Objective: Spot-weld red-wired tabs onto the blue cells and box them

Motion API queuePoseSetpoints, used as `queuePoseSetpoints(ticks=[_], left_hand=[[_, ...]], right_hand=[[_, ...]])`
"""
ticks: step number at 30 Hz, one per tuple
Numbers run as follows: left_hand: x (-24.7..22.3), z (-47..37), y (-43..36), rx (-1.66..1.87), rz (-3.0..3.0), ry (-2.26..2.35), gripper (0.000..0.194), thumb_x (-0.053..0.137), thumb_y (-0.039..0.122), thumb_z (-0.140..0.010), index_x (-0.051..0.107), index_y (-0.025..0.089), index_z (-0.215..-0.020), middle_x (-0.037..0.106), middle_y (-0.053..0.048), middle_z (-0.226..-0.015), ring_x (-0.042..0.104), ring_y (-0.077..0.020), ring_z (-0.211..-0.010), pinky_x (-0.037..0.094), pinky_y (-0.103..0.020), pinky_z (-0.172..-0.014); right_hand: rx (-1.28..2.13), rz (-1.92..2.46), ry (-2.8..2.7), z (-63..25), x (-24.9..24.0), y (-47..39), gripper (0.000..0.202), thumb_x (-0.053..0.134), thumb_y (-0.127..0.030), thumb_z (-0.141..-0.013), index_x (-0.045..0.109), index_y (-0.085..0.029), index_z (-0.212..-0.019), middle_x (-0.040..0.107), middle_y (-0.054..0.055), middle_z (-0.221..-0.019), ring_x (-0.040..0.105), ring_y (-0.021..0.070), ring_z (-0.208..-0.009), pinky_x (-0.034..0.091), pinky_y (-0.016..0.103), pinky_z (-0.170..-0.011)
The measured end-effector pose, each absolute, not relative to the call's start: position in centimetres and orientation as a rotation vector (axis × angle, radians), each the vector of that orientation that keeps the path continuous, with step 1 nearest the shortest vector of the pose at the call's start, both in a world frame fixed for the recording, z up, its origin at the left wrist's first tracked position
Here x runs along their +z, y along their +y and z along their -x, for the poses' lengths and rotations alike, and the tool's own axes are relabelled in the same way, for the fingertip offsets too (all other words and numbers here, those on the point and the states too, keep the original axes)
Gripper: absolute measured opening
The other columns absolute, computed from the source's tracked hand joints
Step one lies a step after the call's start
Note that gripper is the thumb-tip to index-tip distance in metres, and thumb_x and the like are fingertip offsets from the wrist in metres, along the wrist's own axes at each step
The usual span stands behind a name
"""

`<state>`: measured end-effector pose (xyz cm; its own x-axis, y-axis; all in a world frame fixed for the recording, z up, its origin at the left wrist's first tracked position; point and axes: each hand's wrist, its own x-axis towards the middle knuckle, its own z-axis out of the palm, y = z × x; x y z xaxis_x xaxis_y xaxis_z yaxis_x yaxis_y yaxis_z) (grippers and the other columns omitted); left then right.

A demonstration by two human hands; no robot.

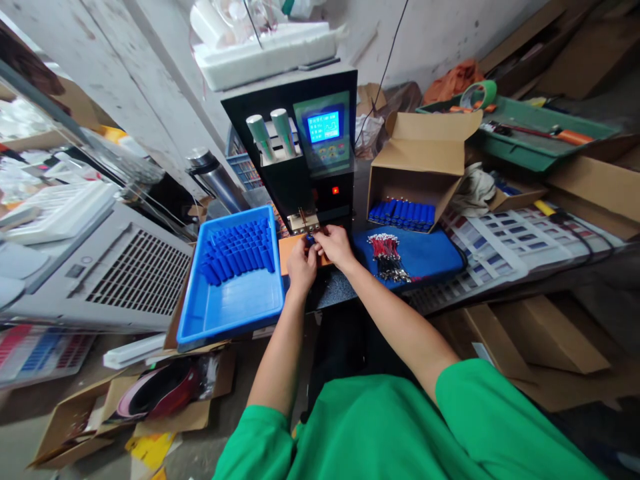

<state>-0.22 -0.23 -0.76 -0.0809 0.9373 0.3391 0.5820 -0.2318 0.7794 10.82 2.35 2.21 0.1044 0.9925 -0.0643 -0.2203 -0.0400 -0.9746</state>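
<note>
Both hands meet at the front of a black machine with a lit screen. My left hand and my right hand are closed around a small blue cell, mostly hidden by the fingers, just under the machine's thin metal pins. An orange board lies beneath them. To the left, a blue tray holds many blue cells in rows. On the right, a bundle of red and black wires rests on a blue cloth.
An open cardboard box with blue cells stands behind the wires. A steel flask is behind the tray. Farther right are a green tray and tape roll. More boxes lie on the floor on both sides.
</note>
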Motion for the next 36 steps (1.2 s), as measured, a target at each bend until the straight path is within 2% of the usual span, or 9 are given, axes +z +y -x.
queuePoseSetpoints(ticks=[13, 31, 36], left_hand=[[-0.71, 0.23, -0.23, 1.212, -1.808, 1.645, 0.030, 0.056, 0.031, -0.094, 0.063, 0.020, -0.122, 0.070, -0.005, -0.088, 0.063, -0.0186, -0.077, 0.048, -0.030, -0.074], [-0.85, 0.26, -0.08, 1.164, -1.857, 1.696, 0.029, 0.054, 0.029, -0.095, 0.063, 0.018, -0.121, 0.070, -0.005, -0.089, 0.061, -0.0171, -0.074, 0.045, -0.028, -0.070], [-1.04, 0.28, 0.06, 1.191, -1.848, 1.671, 0.031, 0.054, 0.028, -0.095, 0.063, 0.018, -0.123, 0.071, -0.006, -0.092, 0.063, -0.0180, -0.078, 0.046, -0.029, -0.072]], right_hand=[[1.253, 1.137, -0.958, -10.78, 1.88, 2.58, 0.025, 0.076, -0.031, -0.076, 0.056, -0.018, -0.068, 0.058, -0.005, -0.056, 0.057, 0.0081, -0.045, 0.044, 0.015, -0.040], [1.266, 1.146, -0.948, -10.89, 2.41, 2.29, 0.020, 0.071, -0.021, -0.079, 0.055, -0.018, -0.068, 0.057, -0.006, -0.053, 0.057, 0.0084, -0.044, 0.044, 0.015, -0.040], [1.264, 1.115, -0.961, -10.94, 2.13, 2.30, 0.022, 0.073, -0.027, -0.080, 0.056, -0.018, -0.069, 0.058, -0.005, -0.057, 0.056, 0.0081, -0.045, 0.044, 0.016, -0.040]])
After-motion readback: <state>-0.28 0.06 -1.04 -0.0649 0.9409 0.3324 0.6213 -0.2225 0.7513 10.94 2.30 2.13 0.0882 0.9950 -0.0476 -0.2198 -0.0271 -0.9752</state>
